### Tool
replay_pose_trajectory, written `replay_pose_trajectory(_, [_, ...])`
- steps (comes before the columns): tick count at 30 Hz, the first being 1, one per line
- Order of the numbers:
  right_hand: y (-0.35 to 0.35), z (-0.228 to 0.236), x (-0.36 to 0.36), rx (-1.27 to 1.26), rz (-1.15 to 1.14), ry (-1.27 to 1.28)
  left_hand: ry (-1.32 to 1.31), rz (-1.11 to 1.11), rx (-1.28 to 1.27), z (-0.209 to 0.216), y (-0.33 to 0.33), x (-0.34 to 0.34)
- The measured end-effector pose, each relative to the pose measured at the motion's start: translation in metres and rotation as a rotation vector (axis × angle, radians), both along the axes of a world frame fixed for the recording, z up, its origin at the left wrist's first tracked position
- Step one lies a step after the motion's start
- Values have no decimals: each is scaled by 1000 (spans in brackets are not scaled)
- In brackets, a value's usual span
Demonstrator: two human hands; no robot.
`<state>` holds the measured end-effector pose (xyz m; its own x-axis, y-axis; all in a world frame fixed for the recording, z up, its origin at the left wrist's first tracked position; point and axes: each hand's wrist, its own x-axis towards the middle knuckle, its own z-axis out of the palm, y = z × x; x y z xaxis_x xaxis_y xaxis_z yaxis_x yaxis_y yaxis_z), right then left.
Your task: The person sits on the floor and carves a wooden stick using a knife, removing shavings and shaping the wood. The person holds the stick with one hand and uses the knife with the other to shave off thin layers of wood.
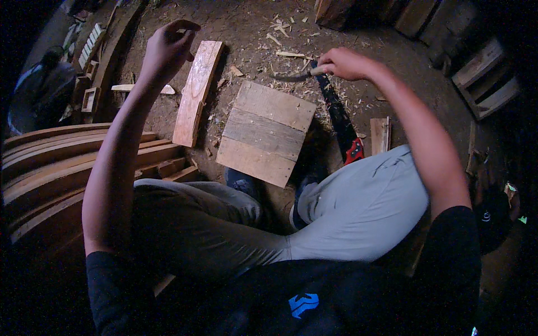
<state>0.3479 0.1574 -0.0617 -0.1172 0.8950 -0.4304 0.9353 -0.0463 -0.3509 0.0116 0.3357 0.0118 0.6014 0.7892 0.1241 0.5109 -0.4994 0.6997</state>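
Note:
My right hand is closed round the pale handle of a sickle-like tool, whose dark curved blade points left above the wood shavings. Raised over the ground on the left, my left hand has bent fingers apart from the thumb, and nothing shows between them. Just beyond it lies a reddish plank. A square panel of several joined boards sits in front of my feet, touched by neither hand. Below my right hand, a hand saw with a red and black handle stretches along the ground.
Long stacked boards fill the left side, close to my left forearm. A pointed wood strip lies near the plank. A short board is beside my right knee. Wooden frames stand far right. Shavings litter the dirt floor.

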Motion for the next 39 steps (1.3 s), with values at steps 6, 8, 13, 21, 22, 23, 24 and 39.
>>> replay_pose_trajectory(6, [-5,-15,23,-398,110,84,40,-44,86,0,-5,2])
replay_pose_trajectory(8, [-3,-19,36,-306,102,21,10,-81,102,-5,1,0])
replay_pose_trajectory(13, [0,-5,33,-113,-25,96,6,-60,95,-2,-1,1])
replay_pose_trajectory(21, [0,-60,-80,61,55,177,20,-24,199,-7,4,-2])
replay_pose_trajectory(22, [-6,-63,-92,49,35,182,16,-26,193,-7,3,0])
replay_pose_trajectory(23, [-10,-63,-97,38,15,187,11,-29,186,-8,2,1])
replay_pose_trajectory(24, [-9,-62,-96,37,-9,173,11,-32,199,-8,3,1])
replay_pose_trajectory(39, [-2,-45,-77,130,-79,181,19,-74,279,-16,11,-2])
